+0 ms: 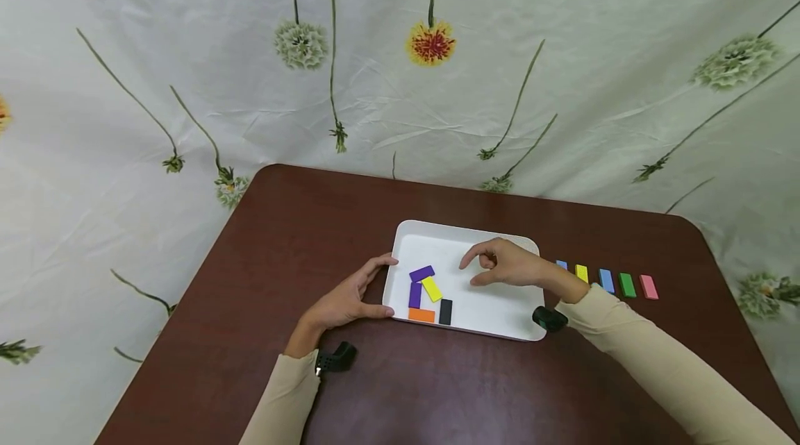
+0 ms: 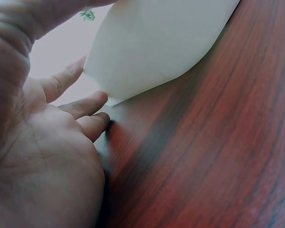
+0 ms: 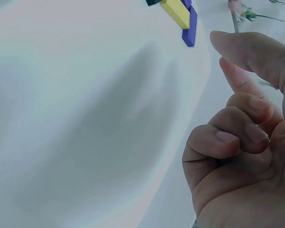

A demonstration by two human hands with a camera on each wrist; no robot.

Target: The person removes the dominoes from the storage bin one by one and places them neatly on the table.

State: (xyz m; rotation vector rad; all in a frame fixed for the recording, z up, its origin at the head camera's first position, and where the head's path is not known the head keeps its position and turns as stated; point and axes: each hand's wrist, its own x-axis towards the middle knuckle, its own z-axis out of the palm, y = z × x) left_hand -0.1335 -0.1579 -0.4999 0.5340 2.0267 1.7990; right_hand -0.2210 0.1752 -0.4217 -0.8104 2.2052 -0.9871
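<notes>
A white, rectangular, round-cornered tray [image 1: 494, 313] is lying before you on a dark reddish-brown, wood-grained table [image 1: 437, 389]. Taking clock positions from the tray's middle, five oblong blocks are lying close together inside it around 8 o'clock: a slanting purple block [image 1: 421, 273], a second purple block [image 1: 415, 296], a slanting yellow block [image 1: 431, 289], a crosswise orange block [image 1: 421, 316] and a black block [image 1: 446, 312]. At 9 o'clock your left hand [image 1: 340, 303] is touching the tray's edge, thumb and fingers spreading wide along it. Over the tray, toward 2 o'clock, your right hand [image 1: 512, 263] is hovering; thumb and forefinger are standing slightly apart, the other fingers are folding toward the palm, and it is holding nothing. Outside, at 3 o'clock, a row of blue [image 1: 562, 265], yellow [image 1: 582, 273], blue [image 1: 606, 281], green [image 1: 627, 284] and pink [image 1: 648, 287] oblong blocks is lying on the table. You're wearing cream sleeves [image 1: 675, 362]. At 12 o'clock, a white flower-printed cloth [image 1: 375, 98] is hanging.
</notes>
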